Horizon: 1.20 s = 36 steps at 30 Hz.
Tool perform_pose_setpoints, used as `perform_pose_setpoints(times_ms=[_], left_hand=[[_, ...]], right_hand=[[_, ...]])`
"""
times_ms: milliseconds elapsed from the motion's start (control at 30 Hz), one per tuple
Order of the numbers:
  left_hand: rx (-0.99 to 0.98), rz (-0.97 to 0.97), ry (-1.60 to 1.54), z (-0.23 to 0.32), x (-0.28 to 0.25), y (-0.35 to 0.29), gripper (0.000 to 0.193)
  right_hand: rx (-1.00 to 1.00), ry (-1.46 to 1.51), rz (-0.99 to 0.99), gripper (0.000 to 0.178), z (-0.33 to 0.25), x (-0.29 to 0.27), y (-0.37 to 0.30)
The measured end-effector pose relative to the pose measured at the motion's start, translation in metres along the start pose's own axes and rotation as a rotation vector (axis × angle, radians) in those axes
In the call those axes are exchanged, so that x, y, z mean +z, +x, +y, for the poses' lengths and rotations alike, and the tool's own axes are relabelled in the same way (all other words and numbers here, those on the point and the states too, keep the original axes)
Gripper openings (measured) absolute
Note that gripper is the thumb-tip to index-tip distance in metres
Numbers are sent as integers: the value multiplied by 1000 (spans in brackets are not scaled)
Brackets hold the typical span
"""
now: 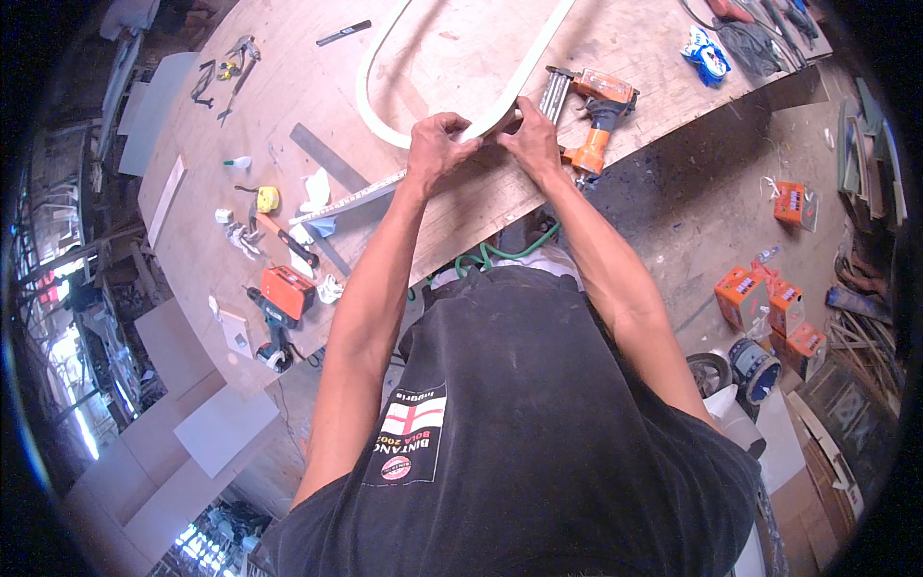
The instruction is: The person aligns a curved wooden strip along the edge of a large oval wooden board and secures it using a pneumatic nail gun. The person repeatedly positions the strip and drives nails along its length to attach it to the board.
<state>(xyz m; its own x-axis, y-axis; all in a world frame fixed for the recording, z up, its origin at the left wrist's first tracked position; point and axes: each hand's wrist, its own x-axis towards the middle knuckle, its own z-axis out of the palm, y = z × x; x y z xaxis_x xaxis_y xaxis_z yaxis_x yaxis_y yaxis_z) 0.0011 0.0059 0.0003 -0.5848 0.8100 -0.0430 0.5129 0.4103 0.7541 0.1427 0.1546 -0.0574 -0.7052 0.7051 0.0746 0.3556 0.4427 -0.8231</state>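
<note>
We pinch curved pale wooden strip (481, 123) between left hand (437, 144) and right hand (532, 139) fingertips; slip risks snapping bend, knocking orange nail gun (591, 115) beside

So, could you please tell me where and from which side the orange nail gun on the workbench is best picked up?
Take the nail gun by its orange handle, coming from the person's right. It lies on its side at the plywood workbench edge, handle pointing off the edge, while the right hand crowds its nose side.
</note>
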Motion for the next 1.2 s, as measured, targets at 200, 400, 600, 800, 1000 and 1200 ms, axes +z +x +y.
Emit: perform_pose_setpoints(times_ms=[200, 400, 600, 800, 1000, 1200], left_hand=[[57, 128, 6, 0, 10, -2, 37], [22, 172, 32, 6, 13, -5, 37], [49, 183, 23, 3, 14, -6, 34], [44, 148, 45, 4, 11, -5, 33], [56, 137, 50, 3, 11, -5, 36], [117, 101, 93, -4, 10, -5, 48]], right_hand=[[9, 3, -11, 61, -3, -4, 0], [10, 23, -12, 58, -2, -6, 3], [-15, -2, 13, 55, -4, -6, 3], [-57, 5, 33, 54, -1, -6, 4], [6, -26, -10, 54, -6, -8, 5], [10, -52, -27, 59, -5, -9, 4]])
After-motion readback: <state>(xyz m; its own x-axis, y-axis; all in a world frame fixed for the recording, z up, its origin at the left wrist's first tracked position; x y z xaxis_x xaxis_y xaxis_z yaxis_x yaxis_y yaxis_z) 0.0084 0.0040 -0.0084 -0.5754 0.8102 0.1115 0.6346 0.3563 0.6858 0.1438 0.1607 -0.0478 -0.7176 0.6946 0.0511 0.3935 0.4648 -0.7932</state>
